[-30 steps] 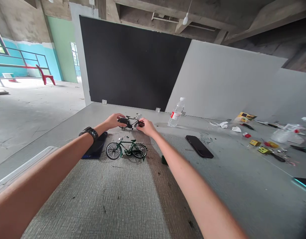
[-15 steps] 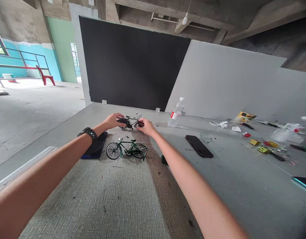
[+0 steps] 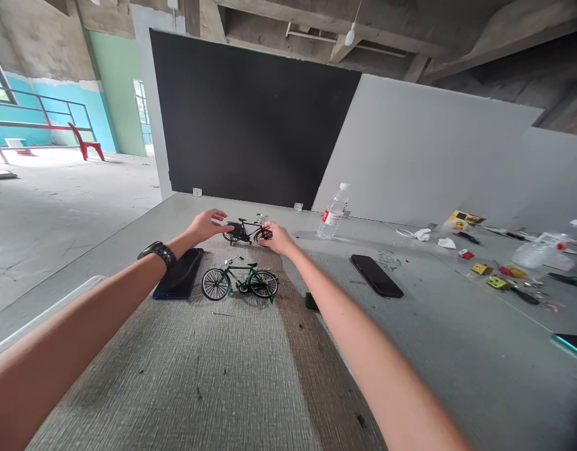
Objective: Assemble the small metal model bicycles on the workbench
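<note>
A black model bicycle (image 3: 245, 233) stands upright at the far end of the textured mat, with a dark pannier-like box over its rear wheel. My right hand (image 3: 279, 240) is closed at its front wheel, thumb and fingers around the tyre. Just left of the rear wheel, my left hand (image 3: 206, 227) is open, fingers apart and thumb reaching toward the dark box; whether the thumb touches it I cannot tell. On that wrist is a black watch (image 3: 160, 254). Nearer to me, a green model bicycle (image 3: 244, 280) stands between my forearms, untouched.
A blue-edged phone (image 3: 179, 275) lies beneath my left wrist, a black phone (image 3: 376, 275) right of my right arm. A small dark green block (image 3: 311, 301) sits beside that forearm. Behind stands a plastic bottle (image 3: 333, 212). Small yellow parts (image 3: 482, 269) and scraps lie at right.
My left hand has drawn back to the left from the black model bicycle, uncovering its rear wheel and dark box. My right hand stays at the front wheel.
</note>
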`<state>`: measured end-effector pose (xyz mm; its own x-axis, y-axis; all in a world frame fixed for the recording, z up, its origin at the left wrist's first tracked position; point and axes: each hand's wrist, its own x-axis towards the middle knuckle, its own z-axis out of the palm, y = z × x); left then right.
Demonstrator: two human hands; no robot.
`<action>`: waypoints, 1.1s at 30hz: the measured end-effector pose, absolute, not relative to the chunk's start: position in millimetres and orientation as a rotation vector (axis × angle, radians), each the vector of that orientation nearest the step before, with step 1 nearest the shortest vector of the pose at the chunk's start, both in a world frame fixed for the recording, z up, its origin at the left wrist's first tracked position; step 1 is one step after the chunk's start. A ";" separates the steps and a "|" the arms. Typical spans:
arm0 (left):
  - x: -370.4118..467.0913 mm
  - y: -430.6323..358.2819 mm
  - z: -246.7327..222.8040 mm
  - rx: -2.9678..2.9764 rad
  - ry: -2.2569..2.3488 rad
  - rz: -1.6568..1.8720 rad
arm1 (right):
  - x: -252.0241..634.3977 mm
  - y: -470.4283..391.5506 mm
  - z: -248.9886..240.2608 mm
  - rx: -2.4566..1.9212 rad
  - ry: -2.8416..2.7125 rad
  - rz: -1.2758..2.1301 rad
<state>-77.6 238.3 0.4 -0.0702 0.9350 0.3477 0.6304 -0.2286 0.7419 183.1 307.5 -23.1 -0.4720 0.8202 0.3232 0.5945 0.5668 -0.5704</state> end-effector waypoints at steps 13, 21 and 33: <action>-70.5 180.7 34.9 2.017 1.898 1.531 | 198.2 275.9 -8.9 -1.219 -2.157 0.364; -55.5 137.6 28.9 2.356 1.679 0.443 | 194.2 171.5 7.4 -1.190 -2.084 0.124; -35.6 110.8 -8.1 2.233 1.853 0.679 | 193.1 29.5 -11.8 -0.464 -2.786 0.229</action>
<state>-35.6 110.8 -8.1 0.1287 0.9623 0.2394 0.8890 -0.2190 0.4022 193.1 29.5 -11.8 -0.9008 0.3386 0.2719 0.2897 0.9350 -0.2046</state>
